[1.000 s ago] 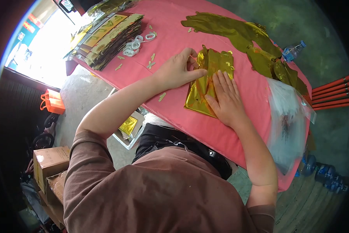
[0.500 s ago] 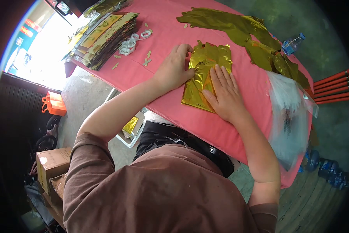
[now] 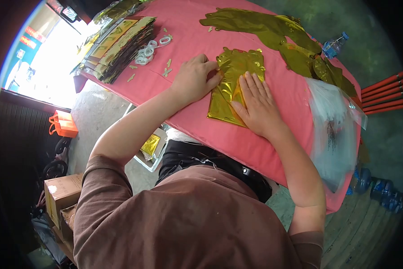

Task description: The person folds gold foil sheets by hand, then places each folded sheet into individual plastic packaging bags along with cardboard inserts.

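Observation:
A folded gold foil sheet (image 3: 228,101) lies flat on the pink-covered table (image 3: 197,127). My right hand (image 3: 256,103) rests palm down on its right side, fingers stretched over the foil. At the foil's left edge, my left hand (image 3: 196,77) has its fingers curled, with thumb and fingertips at the edge; its fingertips seem to pinch the foil there. Small creases run across the foil between my hands. Farther back lie larger gold foil pieces (image 3: 273,33).
Stacked printed packets (image 3: 120,47) sit at the back left beside white rings (image 3: 145,54) and small clips (image 3: 167,72). Clear plastic bags (image 3: 329,130) lie at the right edge, near a bottle (image 3: 335,46). Below is a white bin (image 3: 153,167).
My left hand's fingers have drawn in closer at the foil's left edge. My right hand stays flat on the foil. The whole view has shifted slightly.

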`<state>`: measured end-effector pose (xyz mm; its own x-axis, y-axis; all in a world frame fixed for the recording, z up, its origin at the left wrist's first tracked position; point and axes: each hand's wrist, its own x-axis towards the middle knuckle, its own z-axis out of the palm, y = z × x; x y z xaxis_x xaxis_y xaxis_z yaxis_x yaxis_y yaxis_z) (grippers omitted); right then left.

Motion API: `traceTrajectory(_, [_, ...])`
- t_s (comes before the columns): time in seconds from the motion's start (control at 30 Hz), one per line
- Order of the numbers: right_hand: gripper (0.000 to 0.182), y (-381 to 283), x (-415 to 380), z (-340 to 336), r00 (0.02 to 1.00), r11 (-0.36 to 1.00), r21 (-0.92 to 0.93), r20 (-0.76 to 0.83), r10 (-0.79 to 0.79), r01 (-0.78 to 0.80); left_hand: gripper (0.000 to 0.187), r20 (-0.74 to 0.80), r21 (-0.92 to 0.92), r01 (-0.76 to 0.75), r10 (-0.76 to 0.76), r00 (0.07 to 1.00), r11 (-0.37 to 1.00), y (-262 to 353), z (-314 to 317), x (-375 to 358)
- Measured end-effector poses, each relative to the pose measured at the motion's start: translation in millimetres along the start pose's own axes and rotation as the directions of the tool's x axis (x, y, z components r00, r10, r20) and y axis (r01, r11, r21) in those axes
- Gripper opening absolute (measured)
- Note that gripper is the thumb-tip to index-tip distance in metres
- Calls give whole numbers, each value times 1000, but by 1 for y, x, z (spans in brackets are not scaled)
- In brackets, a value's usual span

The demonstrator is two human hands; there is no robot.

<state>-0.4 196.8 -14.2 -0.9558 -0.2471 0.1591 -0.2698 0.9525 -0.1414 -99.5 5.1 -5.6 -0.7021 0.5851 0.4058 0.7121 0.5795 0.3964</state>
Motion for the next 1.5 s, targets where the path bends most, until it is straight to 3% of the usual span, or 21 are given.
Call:
traceTrajectory(0.3, [77, -2, -1, -4, 999, 1000, 13, 42, 19, -20, 32, 77, -3, -38, 39, 996, 999, -7, -6, 1])
traceTrajectory(0.57, [79, -1, -1, -3, 999, 1000, 16, 36, 18, -18, 60, 233, 49, -152, 137, 963, 987, -13, -21, 0])
traceTrajectory(0.8, [82, -3, -2, -5, 999, 999, 34, 11, 36, -36, 60, 218, 10, -125, 120, 969, 992, -14, -18, 2])
traceTrajectory(1.1, [84, -1, -2, -1, 1000, 999, 29, 6, 27, -27, 36, 66, 55, -36, 32, 997, 998, -10, -6, 7])
traceTrajectory(1.3, [82, -4, -2, -6, 999, 999, 25, 31, 45, -46, 35, 129, 74, 85, -94, 987, 994, -14, -2, 23])
traceTrajectory(1.37, [82, -4, -3, -6, 998, 998, 25, 39, 49, -50, 39, 285, 96, 273, -289, 914, 957, -14, -8, 34])
traceTrajectory(1.5, [82, -4, -2, -5, 998, 998, 26, 43, 53, -54, 44, 270, 162, 225, -262, 926, 961, -34, -3, 61])
